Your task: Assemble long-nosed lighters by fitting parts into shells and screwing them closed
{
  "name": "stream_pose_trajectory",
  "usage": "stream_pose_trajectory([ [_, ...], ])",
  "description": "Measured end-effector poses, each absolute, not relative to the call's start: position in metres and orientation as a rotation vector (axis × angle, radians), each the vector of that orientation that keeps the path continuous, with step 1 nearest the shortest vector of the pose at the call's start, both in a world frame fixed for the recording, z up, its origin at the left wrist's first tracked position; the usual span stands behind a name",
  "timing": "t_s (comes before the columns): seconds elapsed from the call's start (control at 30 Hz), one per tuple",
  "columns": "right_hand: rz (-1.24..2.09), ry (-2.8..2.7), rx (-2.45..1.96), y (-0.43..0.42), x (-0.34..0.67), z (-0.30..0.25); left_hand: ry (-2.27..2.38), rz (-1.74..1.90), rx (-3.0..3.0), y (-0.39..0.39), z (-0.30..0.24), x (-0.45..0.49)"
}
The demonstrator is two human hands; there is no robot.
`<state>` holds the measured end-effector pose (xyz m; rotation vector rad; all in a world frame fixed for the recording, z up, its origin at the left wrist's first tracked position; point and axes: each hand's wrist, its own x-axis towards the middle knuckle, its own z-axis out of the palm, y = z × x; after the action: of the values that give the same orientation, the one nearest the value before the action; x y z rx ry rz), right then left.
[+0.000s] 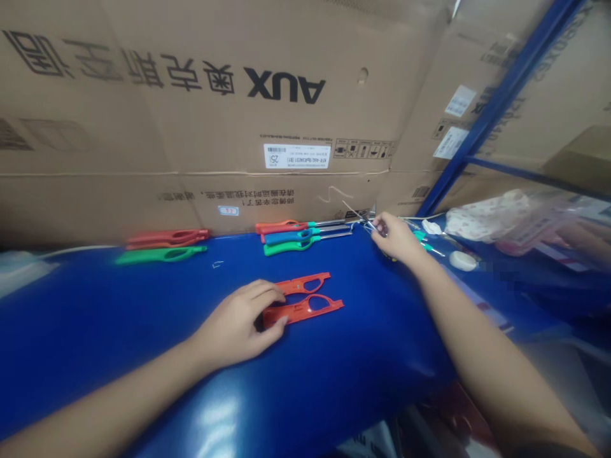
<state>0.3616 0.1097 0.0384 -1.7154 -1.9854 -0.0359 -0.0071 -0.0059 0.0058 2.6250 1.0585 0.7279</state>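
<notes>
My left hand [248, 318] is closed about the left end of an orange lighter handle half [305, 310], which lies flat on the blue table, thumb below and fingers above. A second orange handle half [305, 284] lies just beyond it, partly hidden by my fingertips. Near the cardboard my right hand [394, 236] pinches a thin, shiny metal thing whose kind I cannot make out. To its left lie several long-necked lighters with red, blue and green handles [289, 238] and metal rods.
Red handle pieces [167, 238] and a green one [162, 255] lie at the back left. A cardboard box [191, 140] walls off the back. A blue metal frame [496, 108] slants up at right. A white round object [463, 261] and plastic bags [491, 216] lie right of my arm.
</notes>
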Motion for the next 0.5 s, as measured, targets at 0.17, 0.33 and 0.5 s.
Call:
stream_pose_trajectory([
  [0.17,-0.001,-2.104,-1.362,0.092,0.327,0.039,0.99,0.746,2.697,-0.004,0.005,-0.007],
  [0.33,0.119,-2.221,-1.117,0.066,0.288,0.034,0.948,0.936,2.684,-0.005,0.007,-0.006],
  [0.5,0.28,-2.382,-0.897,0.038,0.258,0.027,1.259,1.307,2.59,-0.011,0.012,-0.003],
])
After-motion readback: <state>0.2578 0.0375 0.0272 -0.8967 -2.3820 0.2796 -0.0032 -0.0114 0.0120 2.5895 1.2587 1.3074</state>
